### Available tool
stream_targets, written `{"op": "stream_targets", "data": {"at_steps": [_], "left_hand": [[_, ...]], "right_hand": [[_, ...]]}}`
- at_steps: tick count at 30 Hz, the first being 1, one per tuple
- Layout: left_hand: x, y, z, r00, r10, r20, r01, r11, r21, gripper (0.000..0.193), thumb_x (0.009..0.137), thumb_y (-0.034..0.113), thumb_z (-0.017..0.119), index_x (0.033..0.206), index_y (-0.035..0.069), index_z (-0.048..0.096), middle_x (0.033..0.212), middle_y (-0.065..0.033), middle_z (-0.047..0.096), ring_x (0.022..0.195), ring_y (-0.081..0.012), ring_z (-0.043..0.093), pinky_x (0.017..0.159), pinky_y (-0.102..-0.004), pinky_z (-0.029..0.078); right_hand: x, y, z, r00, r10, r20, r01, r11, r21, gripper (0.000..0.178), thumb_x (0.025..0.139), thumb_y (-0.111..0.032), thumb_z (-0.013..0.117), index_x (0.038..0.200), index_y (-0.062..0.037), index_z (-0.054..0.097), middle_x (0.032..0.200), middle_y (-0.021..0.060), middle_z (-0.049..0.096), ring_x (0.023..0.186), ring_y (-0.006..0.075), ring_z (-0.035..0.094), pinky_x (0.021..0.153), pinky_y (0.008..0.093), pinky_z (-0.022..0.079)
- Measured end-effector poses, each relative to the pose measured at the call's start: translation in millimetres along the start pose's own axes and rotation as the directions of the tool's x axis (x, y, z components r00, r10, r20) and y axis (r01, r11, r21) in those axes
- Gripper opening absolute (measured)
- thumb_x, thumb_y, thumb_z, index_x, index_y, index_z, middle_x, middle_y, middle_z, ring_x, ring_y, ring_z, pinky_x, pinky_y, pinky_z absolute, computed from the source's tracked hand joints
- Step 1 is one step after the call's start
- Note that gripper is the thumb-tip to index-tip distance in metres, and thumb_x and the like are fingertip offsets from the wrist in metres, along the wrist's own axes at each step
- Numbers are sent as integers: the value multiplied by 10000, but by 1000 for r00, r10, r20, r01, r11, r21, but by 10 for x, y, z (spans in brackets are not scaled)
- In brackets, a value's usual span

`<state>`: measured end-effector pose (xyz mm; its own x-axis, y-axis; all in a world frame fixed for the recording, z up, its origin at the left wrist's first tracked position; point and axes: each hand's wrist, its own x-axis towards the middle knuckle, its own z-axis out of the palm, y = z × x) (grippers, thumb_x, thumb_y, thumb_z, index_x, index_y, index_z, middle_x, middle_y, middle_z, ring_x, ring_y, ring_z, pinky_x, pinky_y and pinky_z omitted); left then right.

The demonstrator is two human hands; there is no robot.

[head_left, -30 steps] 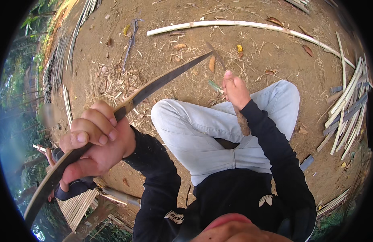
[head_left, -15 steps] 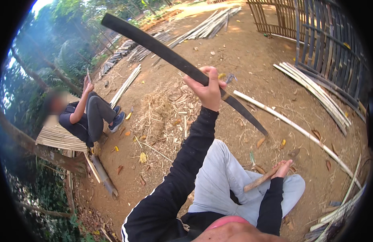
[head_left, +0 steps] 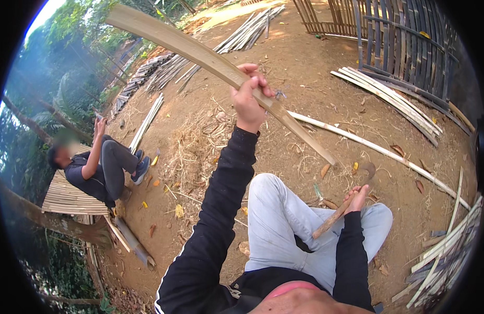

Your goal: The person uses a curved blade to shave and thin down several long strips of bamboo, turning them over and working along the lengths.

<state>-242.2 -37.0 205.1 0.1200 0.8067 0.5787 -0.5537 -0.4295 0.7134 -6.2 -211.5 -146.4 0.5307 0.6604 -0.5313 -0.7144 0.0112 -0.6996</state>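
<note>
My raised left hand (head_left: 251,99) grips a long split bamboo strip (head_left: 174,44) near its middle. The strip slants from the upper left down toward the right, with its pale, hollow inner side showing. Close to my bent knee, my right hand (head_left: 358,199) is closed round the wooden handle (head_left: 328,224) of a sickle. Its short, curved brownish blade (head_left: 368,170) points away from me, above the ground. The two hands are well apart, and the sickle does not touch the strip.
Ahead lies a long pale pole (head_left: 357,141). Split strips (head_left: 386,104) sit by a dark bamboo fence panel (head_left: 409,47); more strips (head_left: 446,256) are piled at my right. Fibre shavings (head_left: 192,152) cover the soil. Another person (head_left: 106,167) sits at left on a slatted bamboo bench (head_left: 74,193).
My left hand has turned the bamboo strip over, from its dark outer side to its pale inner side, and moved slightly left. The sickle's blade has come into view above my right hand.
</note>
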Motion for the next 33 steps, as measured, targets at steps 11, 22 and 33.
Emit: {"op": "stream_targets", "data": {"at_steps": [11, 22, 33], "left_hand": [[-731, 188, 364, 940, 160, 300, -189, 979, 71, 546, 932, 595, 405, 743, 98, 535, 519, 27, 338, 430, -77, 312, 417, -214, 272], [-907, 205, 330, 953, 122, 276, -151, 985, 87, 316, 972, 275, 447, 697, 122, 420, 524, 41, 319, 421, -73, 284, 420, -234, 272], [-1013, 222, 474, 960, 111, 258, -140, 985, 97, 342, 926, 212, 470, 600, 145, 391, 499, 56, 297, 409, -63, 253, 414, -215, 249]], "right_hand": [[-1711, -342, 890, 732, -38, 681, 165, 979, -122, 585, 970, -566, 300, 792, -45, 497, 595, 34, 477, 504, 142, 505, 468, 291, 398], [-1841, -487, 899, 488, -194, 851, 530, 840, -112, 498, 960, -475, 409, 771, -23, 496, 604, 178, 497, 589, 421, 526, 515, 459, 405], [-1515, -196, 929, 479, -256, 840, 551, 832, -61, 595, 962, -537, 329, 707, -18, 473, 570, 149, 455, 531, 377, 493, 486, 414, 377]]}}
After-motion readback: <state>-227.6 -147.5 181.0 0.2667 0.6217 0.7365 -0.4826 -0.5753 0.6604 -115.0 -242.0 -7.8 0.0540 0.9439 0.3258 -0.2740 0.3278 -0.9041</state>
